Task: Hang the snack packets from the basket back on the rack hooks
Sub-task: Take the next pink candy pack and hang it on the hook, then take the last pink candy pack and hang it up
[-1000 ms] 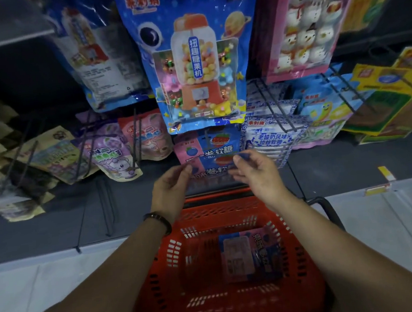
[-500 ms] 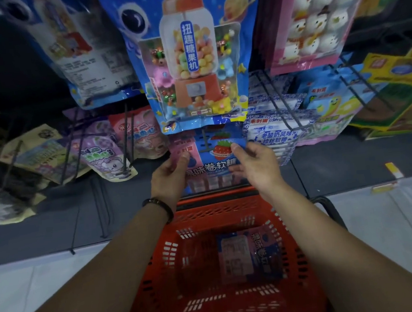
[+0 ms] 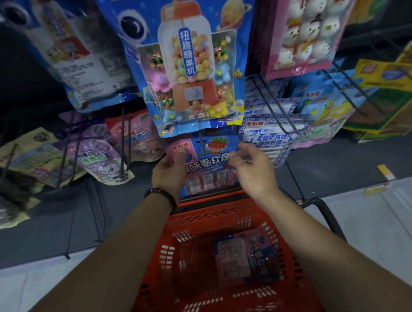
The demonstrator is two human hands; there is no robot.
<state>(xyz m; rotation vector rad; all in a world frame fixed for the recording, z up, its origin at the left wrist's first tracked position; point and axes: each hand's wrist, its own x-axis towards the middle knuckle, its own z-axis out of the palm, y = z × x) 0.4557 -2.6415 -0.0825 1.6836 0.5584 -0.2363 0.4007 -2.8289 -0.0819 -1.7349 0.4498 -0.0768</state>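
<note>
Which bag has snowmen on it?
The pink bag hanging at the top right. The blue bag beside it shows a candy machine instead.

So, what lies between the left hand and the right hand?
In the head view, the pink and blue candy packet fills that gap: the left hand holds its left edge, and the right hand is at its right edge.
</note>
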